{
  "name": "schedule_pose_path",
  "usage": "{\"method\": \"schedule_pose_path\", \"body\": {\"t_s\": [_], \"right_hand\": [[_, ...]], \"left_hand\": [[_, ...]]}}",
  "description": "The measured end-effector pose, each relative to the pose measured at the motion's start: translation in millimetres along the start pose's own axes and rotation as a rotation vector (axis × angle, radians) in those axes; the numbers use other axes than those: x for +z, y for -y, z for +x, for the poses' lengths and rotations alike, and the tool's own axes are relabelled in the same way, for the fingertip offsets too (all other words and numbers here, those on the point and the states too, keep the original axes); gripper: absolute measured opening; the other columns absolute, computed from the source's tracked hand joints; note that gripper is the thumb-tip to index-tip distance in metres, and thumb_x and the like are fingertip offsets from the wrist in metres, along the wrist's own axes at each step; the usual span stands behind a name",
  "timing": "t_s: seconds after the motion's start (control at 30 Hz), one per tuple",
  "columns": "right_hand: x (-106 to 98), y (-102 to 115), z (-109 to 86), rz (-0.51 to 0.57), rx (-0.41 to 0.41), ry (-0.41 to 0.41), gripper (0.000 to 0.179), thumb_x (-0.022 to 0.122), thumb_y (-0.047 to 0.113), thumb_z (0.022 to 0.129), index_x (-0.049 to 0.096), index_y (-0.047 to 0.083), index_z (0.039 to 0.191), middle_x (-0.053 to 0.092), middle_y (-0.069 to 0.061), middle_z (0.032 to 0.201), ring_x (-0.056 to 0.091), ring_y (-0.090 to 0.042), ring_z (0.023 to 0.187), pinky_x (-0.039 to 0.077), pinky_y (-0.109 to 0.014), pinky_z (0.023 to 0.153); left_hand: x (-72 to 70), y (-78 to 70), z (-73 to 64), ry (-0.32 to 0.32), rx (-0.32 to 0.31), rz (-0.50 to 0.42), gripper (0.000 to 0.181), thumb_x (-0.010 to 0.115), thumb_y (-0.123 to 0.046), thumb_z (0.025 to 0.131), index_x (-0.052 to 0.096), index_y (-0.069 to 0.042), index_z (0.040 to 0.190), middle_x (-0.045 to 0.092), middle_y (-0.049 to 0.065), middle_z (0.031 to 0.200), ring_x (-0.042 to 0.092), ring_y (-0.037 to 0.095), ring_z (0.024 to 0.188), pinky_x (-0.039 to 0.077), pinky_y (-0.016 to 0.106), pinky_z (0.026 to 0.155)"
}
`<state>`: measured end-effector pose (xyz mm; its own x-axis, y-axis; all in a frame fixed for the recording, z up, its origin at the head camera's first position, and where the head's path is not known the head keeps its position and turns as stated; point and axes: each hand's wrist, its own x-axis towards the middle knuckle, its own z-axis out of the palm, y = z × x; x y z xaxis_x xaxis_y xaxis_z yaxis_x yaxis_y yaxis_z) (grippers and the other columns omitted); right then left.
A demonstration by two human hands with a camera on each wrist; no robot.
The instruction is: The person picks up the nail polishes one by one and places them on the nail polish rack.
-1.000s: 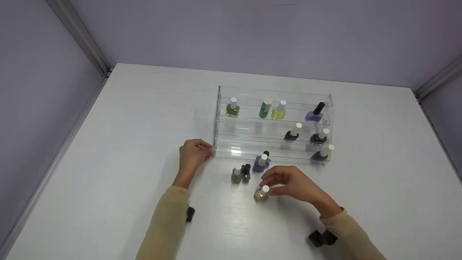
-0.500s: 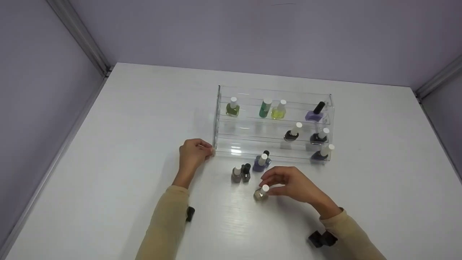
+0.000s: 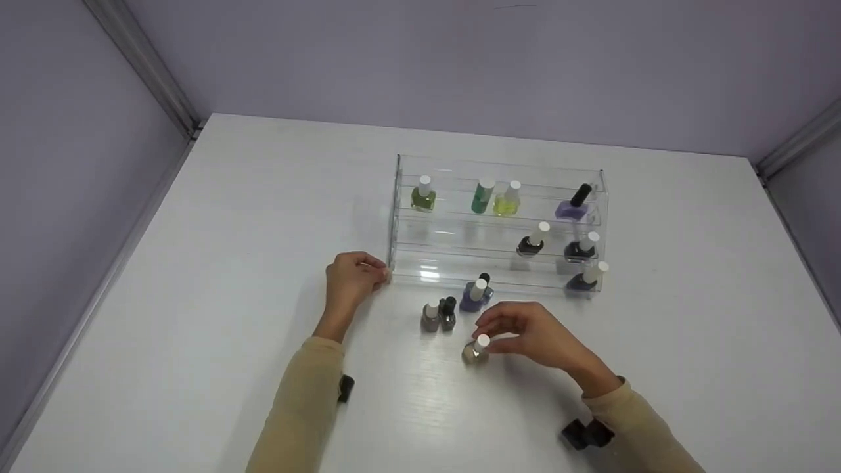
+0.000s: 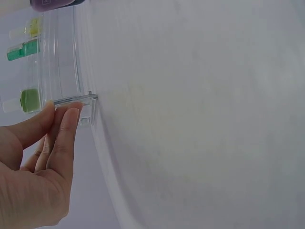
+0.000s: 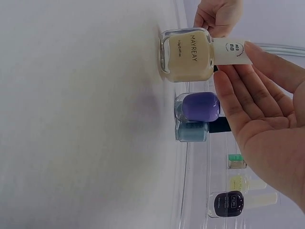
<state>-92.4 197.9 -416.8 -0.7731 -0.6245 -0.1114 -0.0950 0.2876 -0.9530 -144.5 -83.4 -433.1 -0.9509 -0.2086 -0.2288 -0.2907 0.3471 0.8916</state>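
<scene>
My left hand (image 3: 355,279) pinches the front left corner of a clear stepped acrylic rack (image 3: 427,253); the left wrist view shows thumb and fingertips on either side of its edge. My right hand (image 3: 535,334) holds a cream nail polish bottle (image 5: 190,55) by its white cap, thumb on one side and fingers on the other. This bottle is upright on the white table, in front of the rack. Just behind it stand a purple nail polish bottle (image 5: 200,106) and a blue one (image 5: 191,131), close together.
Two greyish nail polish bottles, one white-capped (image 3: 430,317) and one black-capped (image 3: 448,314), stand left of the cream one. Several bottles, including a green one (image 3: 424,197) and a lilac one (image 3: 572,210), sit on the rack's tiers. Purple-grey walls (image 3: 460,66) border the table.
</scene>
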Motion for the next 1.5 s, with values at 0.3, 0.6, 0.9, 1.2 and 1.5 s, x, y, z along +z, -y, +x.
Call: {"method": "schedule_pose_path", "body": {"t_s": [0.3,0.6,0.9,1.2,1.5], "right_hand": [[-0.9,-0.7,-0.1,-0.004,-0.006,-0.028,0.031,0.071,0.001,0.076,0.060,-0.007,0.104,0.066,-0.013,0.097,0.064,-0.020,0.091,0.050,-0.026,0.074],[-5.2,2.6,0.8,-0.009,0.003,-0.051,0.031,0.070,0.000,0.076,0.060,-0.008,0.104,0.065,-0.014,0.099,0.063,-0.018,0.092,0.051,-0.027,0.075],[-11.1,6.6,-1.1,-0.024,0.031,-0.082,0.032,0.071,0.003,0.076,0.060,-0.007,0.105,0.066,-0.013,0.099,0.063,-0.023,0.093,0.051,-0.029,0.077],[-18.8,8.9,-3.3,-0.031,-0.002,-0.106,0.030,0.069,-0.001,0.077,0.059,-0.009,0.104,0.064,-0.016,0.099,0.063,-0.021,0.093,0.051,-0.029,0.076],[-28.1,11.6,-5.1,0.002,0.018,-0.146,0.032,0.069,-0.002,0.077,0.058,-0.011,0.106,0.063,-0.019,0.100,0.063,-0.018,0.092,0.052,-0.030,0.075]], "left_hand": [[-0.7,-0.9,-0.1,0.002,0.007,0.013,0.003,0.068,0.000,0.075,0.068,0.000,0.079,0.068,0.011,0.073,0.066,0.022,0.068,0.051,0.023,0.057],[-2.0,-2.6,-0.7,0.001,0.004,0.020,0.003,0.068,0.000,0.076,0.068,0.000,0.079,0.067,0.011,0.074,0.066,0.022,0.068,0.051,0.024,0.058],[-1.3,-1.9,0.1,0.002,0.000,0.034,0.002,0.067,0.000,0.077,0.068,-0.002,0.079,0.067,0.011,0.074,0.065,0.020,0.067,0.051,0.024,0.057],[-1.5,0.3,-1.6,-0.001,0.037,-0.013,0.003,0.065,0.002,0.077,0.068,0.000,0.078,0.068,0.012,0.073,0.066,0.023,0.066,0.050,0.023,0.056],[-0.8,0.7,-1.0,0.007,0.024,-0.019,0.003,0.066,0.000,0.077,0.067,0.002,0.080,0.068,0.012,0.075,0.066,0.023,0.070,0.050,0.023,0.057]]}}
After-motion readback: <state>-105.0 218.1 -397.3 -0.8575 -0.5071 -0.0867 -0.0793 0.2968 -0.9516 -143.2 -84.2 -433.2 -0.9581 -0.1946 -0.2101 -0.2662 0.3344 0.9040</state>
